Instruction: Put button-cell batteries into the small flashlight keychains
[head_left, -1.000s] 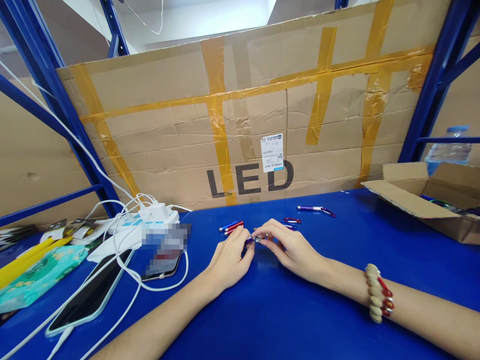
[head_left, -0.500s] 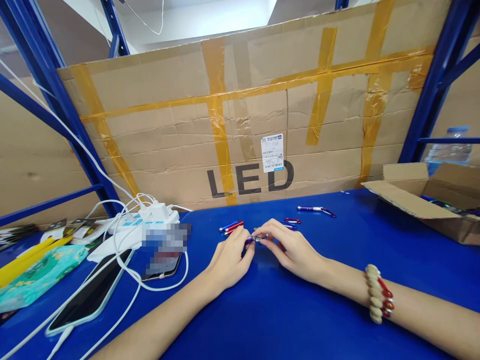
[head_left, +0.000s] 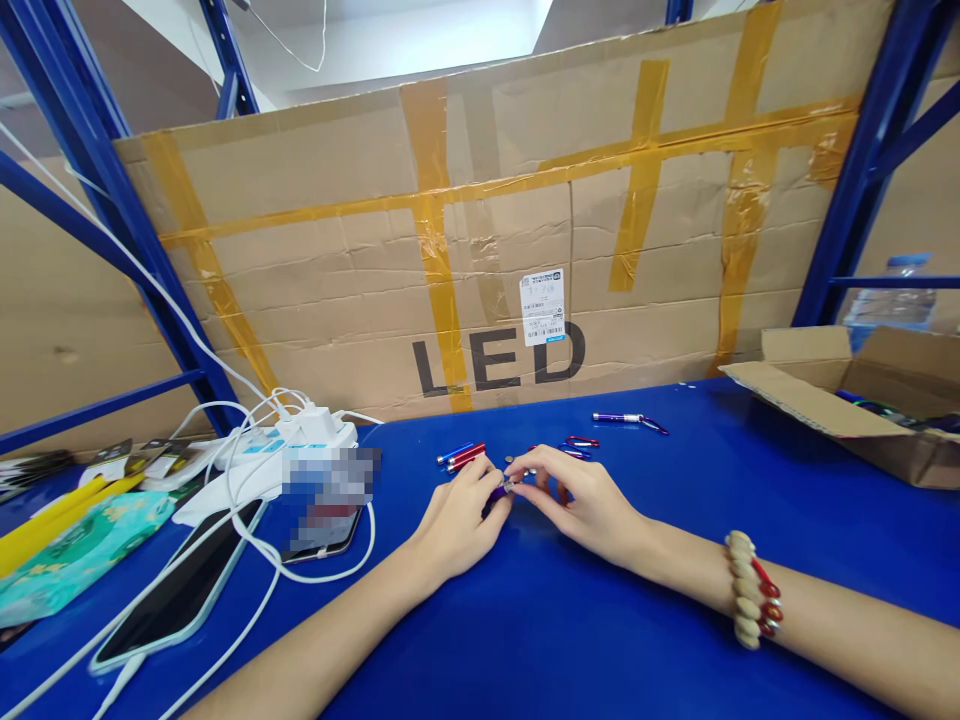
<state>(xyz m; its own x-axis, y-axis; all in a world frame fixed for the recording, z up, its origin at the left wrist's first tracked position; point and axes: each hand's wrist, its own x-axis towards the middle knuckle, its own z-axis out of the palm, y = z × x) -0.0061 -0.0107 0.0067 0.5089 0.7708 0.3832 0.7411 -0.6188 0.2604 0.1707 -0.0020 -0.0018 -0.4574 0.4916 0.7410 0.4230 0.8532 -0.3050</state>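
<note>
Fingers (head_left: 478,478) tight around purple flashlight (head_left: 499,492)

behind: taped-up cardboard sheet (head_left: 525,230), says LED
left: power strip (head_left: 315,432), phone (head_left: 180,595) lying flat
right: open cardboard box (head_left: 825,395), water bottle (head_left: 889,300)

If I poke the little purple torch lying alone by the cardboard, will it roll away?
Probably only a bit: the purple torch is a thin round tube, but its clip lies sideways and would likely stop it. It looks small, so probably light.
</note>
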